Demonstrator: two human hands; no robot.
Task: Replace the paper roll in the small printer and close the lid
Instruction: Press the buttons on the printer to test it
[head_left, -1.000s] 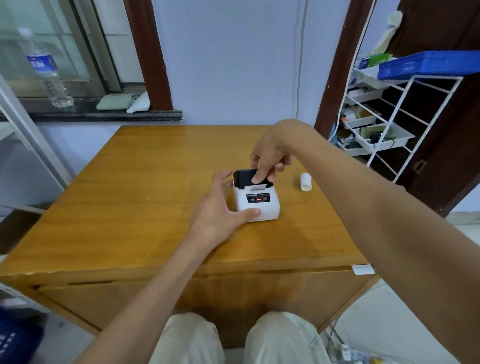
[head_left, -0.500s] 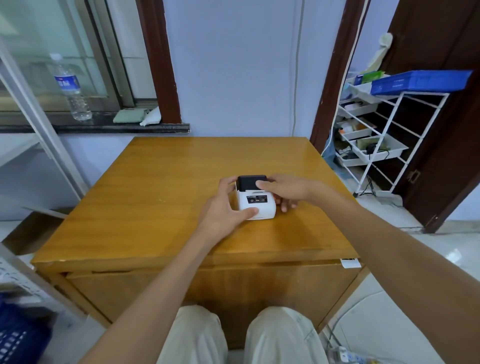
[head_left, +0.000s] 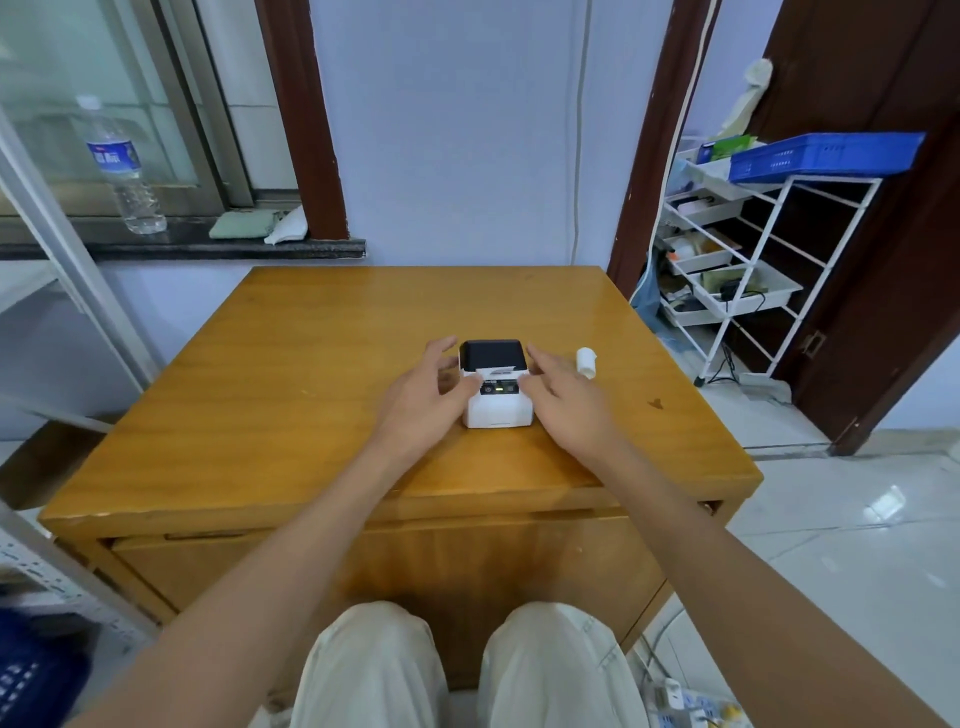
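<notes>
A small white printer (head_left: 498, 402) with a black lid (head_left: 492, 354) stands on the wooden table (head_left: 291, 405). Its lid is down, a strip of paper shows at the slot, and a green light glows on the front panel. My left hand (head_left: 423, 402) is beside the printer's left side, fingers spread, thumb near the front corner. My right hand (head_left: 566, 400) is by its right side, fingers loosely apart, tips at the panel edge. A white paper roll (head_left: 586, 362) lies on the table to the right of the printer, apart from both hands.
A white wire rack (head_left: 737, 270) with trays and a blue basket stands right of the table by a dark door. A window ledge at back left holds a water bottle (head_left: 122, 166). My knees sit under the table's near edge.
My right hand came off the black lid and moved to the printer's right side. My left hand loosened from its grip. The panel light turned from red to green. The camera pulled back.
</notes>
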